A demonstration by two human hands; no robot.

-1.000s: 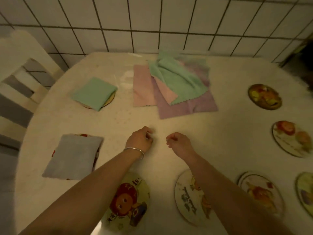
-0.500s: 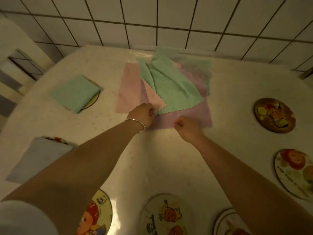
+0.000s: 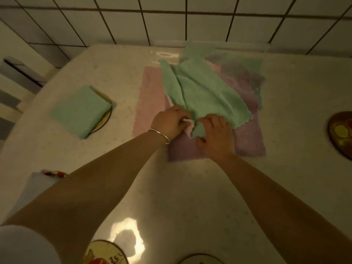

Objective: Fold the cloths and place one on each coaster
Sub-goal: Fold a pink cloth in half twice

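Note:
A pile of loose cloths lies at the back middle of the table: a green cloth (image 3: 205, 92) on top, a pink cloth (image 3: 150, 96) under it to the left, a purple cloth (image 3: 245, 138) beneath. My left hand (image 3: 169, 124) pinches a pale pink corner at the pile's near edge. Beside it, my right hand (image 3: 215, 136) rests on the near corner of the green cloth with fingers spread. A folded green cloth (image 3: 80, 111) sits on a coaster (image 3: 106, 119) at the left. A folded grey cloth (image 3: 36, 185) covers another coaster at the lower left.
Bare round coasters lie at the right edge (image 3: 341, 132) and along the near edge (image 3: 104, 252). A white tiled wall (image 3: 171, 20) stands behind the table. A chair (image 3: 17, 80) is at the far left.
Both hands have reached forward from the bare tabletop to the cloth pile. The left now pinches a pink corner, and the right has opened onto the green cloth.

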